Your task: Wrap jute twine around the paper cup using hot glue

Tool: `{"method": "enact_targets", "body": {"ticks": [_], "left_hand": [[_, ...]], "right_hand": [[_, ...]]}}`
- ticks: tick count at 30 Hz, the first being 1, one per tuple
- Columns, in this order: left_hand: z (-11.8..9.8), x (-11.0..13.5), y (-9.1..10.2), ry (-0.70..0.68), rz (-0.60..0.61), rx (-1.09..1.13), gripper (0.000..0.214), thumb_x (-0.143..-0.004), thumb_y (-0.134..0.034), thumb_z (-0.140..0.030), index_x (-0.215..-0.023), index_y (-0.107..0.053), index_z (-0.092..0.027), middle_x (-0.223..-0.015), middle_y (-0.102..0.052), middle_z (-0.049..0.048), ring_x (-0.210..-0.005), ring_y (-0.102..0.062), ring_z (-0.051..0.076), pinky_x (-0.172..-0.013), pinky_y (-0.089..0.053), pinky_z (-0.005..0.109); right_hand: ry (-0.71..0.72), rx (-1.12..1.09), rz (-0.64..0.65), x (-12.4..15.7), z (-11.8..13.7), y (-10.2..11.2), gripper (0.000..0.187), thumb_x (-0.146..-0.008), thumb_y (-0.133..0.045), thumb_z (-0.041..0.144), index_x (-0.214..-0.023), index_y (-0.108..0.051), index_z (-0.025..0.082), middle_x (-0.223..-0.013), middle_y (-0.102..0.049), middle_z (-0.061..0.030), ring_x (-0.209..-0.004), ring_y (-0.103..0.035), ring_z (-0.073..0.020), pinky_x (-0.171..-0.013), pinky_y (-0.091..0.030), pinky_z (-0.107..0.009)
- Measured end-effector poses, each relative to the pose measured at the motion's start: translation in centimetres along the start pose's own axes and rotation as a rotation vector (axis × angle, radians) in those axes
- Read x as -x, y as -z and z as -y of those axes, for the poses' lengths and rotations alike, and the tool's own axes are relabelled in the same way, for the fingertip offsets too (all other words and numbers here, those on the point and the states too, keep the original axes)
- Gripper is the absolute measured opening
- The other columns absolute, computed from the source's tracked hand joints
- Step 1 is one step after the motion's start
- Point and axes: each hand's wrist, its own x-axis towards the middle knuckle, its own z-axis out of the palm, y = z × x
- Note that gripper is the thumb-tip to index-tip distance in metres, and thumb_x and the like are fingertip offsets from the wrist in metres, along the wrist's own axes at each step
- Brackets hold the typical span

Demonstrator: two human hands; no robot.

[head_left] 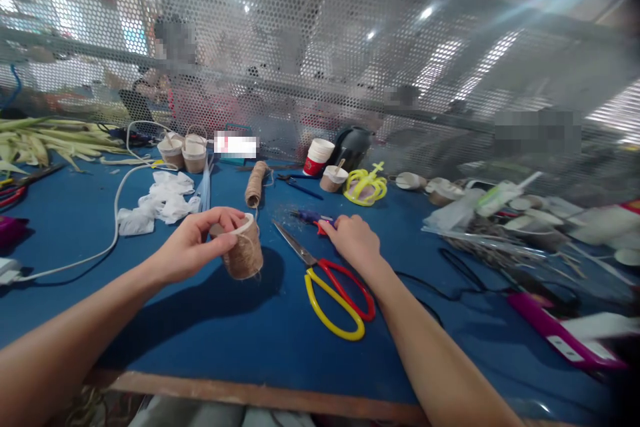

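Note:
My left hand [213, 237] grips a paper cup wrapped in brown twine [245, 257] by its white rim, thumb outside and fingers over the edge. The cup is tilted a little above the blue table [200, 340]. Strands of twine hang loose on it. My right hand [356, 240] is closed round a blue glue gun with a red trigger [311, 216]; most of its handle is hidden by the fingers. Between my hands lie scissors with one red and one yellow handle [335, 293], blades slightly apart. Beyond the cup is a spool of twine [257, 185].
Crumpled white tissues [163, 203] and a white cable [117, 213] lie left. Along the back stand twine-wrapped cups [195, 155], red-and-white paper cups [319, 157], pliers [303, 185] and a yellow crown-shaped piece [366, 187]. A purple power strip [560, 330] and cluttered plastic bags occupy the right.

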Motion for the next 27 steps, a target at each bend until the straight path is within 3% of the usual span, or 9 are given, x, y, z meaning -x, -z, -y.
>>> {"method": "enact_targets", "body": {"ticks": [2, 6, 7, 9, 11, 15, 22, 27], "left_hand": [[0.0, 0.0, -0.1, -0.013, -0.002, -0.017, 0.016, -0.076, -0.058, -0.027, -0.066, -0.052, -0.015, -0.096, -0.061, 0.0106, -0.109, -0.051, 0.026, -0.091, -0.038, 0.038], [0.1, 0.1, -0.3, -0.033, -0.008, -0.099, 0.013, -0.077, -0.056, -0.023, -0.068, -0.051, -0.015, -0.097, -0.06, 0.0103, -0.108, -0.052, 0.025, -0.091, -0.039, 0.037], [0.2, 0.1, -0.3, -0.039, -0.008, -0.125, 0.013, -0.077, -0.055, -0.023, -0.068, -0.051, -0.015, -0.096, -0.06, 0.0104, -0.107, -0.052, 0.025, -0.091, -0.039, 0.037], [0.2, 0.1, -0.4, -0.057, -0.003, -0.176, 0.013, -0.077, -0.054, -0.022, -0.067, -0.05, -0.015, -0.094, -0.06, 0.0103, -0.108, -0.051, 0.025, -0.09, -0.04, 0.037], [0.3, 0.1, -0.4, -0.078, 0.017, -0.218, 0.013, -0.078, -0.053, -0.02, -0.066, -0.049, -0.016, -0.091, -0.06, 0.0093, -0.108, -0.05, 0.025, -0.09, -0.04, 0.037], [0.2, 0.2, -0.5, -0.096, 0.084, -0.242, 0.012, -0.077, -0.052, -0.016, -0.066, -0.048, -0.016, -0.087, -0.059, 0.008, -0.107, -0.05, 0.023, -0.09, -0.039, 0.035], [-0.1, 0.4, -0.7, -0.022, 0.225, -0.016, 0.017, -0.08, -0.053, -0.021, -0.065, -0.048, -0.015, -0.1, -0.06, 0.0117, -0.103, -0.053, 0.023, -0.085, -0.041, 0.034], [-0.1, 0.4, -0.8, 0.032, 0.227, 0.129, 0.02, -0.078, -0.058, -0.026, -0.065, -0.05, -0.014, -0.096, -0.061, 0.0113, -0.101, -0.053, 0.023, -0.086, -0.04, 0.035]], "right_hand": [[0.111, 0.011, 0.03, 2.0, 2.1, 0.2, 0.026, -0.073, -0.062, 0.036, -0.056, -0.053, 0.018, -0.069, -0.057, -0.0054, -0.07, -0.056, -0.0186, -0.062, -0.039, -0.029], [0.454, -0.125, 0.285, 6.8, 6.3, -1.0, 0.027, -0.072, -0.064, 0.045, -0.078, -0.059, 0.019, -0.08, -0.059, -0.0027, -0.072, -0.054, -0.0157, -0.065, -0.043, -0.027], [0.509, -0.148, 0.264, 7.6, 6.9, -1.5, 0.032, -0.067, -0.069, 0.045, -0.079, -0.058, 0.018, -0.08, -0.057, -0.0029, -0.073, -0.053, -0.0161, -0.065, -0.043, -0.028], [0.597, -0.129, 0.2, 8.6, 7.6, -2.4, 0.023, -0.071, -0.068, 0.036, -0.073, -0.054, 0.017, -0.08, -0.054, -0.0038, -0.078, -0.052, -0.0178, -0.07, -0.042, -0.031], [0.598, -0.159, 0.18, 8.8, 7.6, -2.9, 0.017, -0.079, -0.059, 0.027, -0.068, -0.05, 0.018, -0.077, -0.053, -0.0033, -0.077, -0.051, -0.017, -0.071, -0.042, -0.031], [0.463, -0.371, 0.316, 8.0, 7.0, -2.3, 0.017, -0.087, -0.047, 0.027, -0.072, -0.049, 0.019, -0.064, -0.054, 0.002, -0.061, -0.051, -0.0116, -0.061, -0.041, -0.024], [0.407, -0.408, 0.288, 8.0, 6.8, -1.4, 0.019, -0.083, -0.052, 0.03, -0.068, -0.051, 0.018, -0.054, -0.034, 0.0067, -0.048, -0.03, -0.0075, -0.045, -0.028, -0.021], [0.384, -0.42, 0.308, 8.3, 6.6, -1.2, 0.023, -0.082, -0.05, 0.033, -0.065, -0.047, 0.018, -0.053, -0.035, 0.0067, -0.048, -0.028, -0.0074, -0.043, -0.026, -0.021]]}}
